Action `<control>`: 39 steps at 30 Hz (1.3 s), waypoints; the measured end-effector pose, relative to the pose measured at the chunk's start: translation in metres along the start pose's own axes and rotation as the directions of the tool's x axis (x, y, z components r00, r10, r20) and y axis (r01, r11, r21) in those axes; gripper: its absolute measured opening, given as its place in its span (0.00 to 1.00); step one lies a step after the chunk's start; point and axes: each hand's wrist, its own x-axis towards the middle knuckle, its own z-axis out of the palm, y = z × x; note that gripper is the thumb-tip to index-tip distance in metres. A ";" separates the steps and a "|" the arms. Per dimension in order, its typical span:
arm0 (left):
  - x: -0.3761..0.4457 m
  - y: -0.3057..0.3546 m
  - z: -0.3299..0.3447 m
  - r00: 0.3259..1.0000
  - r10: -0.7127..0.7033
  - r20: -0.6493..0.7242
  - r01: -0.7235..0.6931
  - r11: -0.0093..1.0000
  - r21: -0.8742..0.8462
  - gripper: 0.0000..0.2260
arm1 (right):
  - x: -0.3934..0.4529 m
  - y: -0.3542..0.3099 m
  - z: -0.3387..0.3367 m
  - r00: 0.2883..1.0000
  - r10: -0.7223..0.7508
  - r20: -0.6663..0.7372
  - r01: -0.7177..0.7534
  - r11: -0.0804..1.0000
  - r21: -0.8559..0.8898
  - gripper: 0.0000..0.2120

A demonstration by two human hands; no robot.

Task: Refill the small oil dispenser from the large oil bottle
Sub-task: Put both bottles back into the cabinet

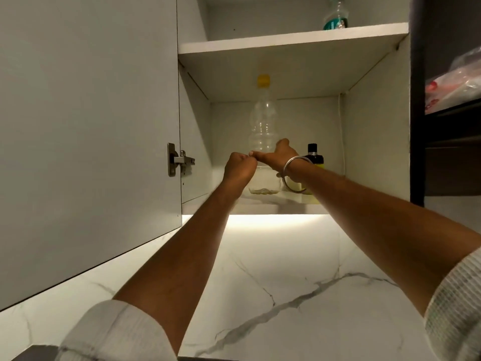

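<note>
Clear plastic with a yellow cap, the bottle (263, 126) stands upright on the lower shelf (276, 201) of an open wall cupboard, with only a thin pool of oil at its base. Just to its right on the same shelf stands the dispenser (314, 158), dark with a black top and a yellow band, partly hidden behind the right wrist.

Both arms reach up into the cupboard. The right hand (277, 156) lies against the bottle's middle, thumb stretched left across its front; whether the fingers wrap round the far side cannot be told. A metal bangle (291, 175) hangs at that wrist. The left hand (239, 166) is curled into a loose fist just left of the bottle, its knuckles meeting the right thumb tip, holding nothing that shows.

The door (88, 126) stands open at left. On the upper shelf (286, 40) sits another clear bottle with a green label (335, 19). Below lies a marble worktop (273, 269).
</note>
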 end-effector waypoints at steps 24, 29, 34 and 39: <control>0.048 -0.026 0.015 0.990 -0.121 0.069 0.099 0.960 0.261 0.22 | 0.039 0.027 0.025 0.996 0.081 -0.048 -0.086 0.990 -0.109 0.46; 0.006 -0.010 -0.001 0.999 0.008 0.032 -0.022 0.900 0.434 0.24 | 0.003 0.027 0.008 0.992 -0.058 -0.113 0.028 0.967 -0.253 0.37; -0.058 0.010 -0.011 0.976 0.216 -0.006 -0.170 0.788 0.592 0.22 | -0.065 0.029 -0.019 0.944 -0.322 -0.078 0.235 0.817 -0.526 0.31; -0.141 0.025 -0.022 0.936 0.353 0.000 -0.252 0.669 0.699 0.24 | -0.139 0.034 -0.053 0.904 -0.428 0.015 0.327 0.667 -0.670 0.30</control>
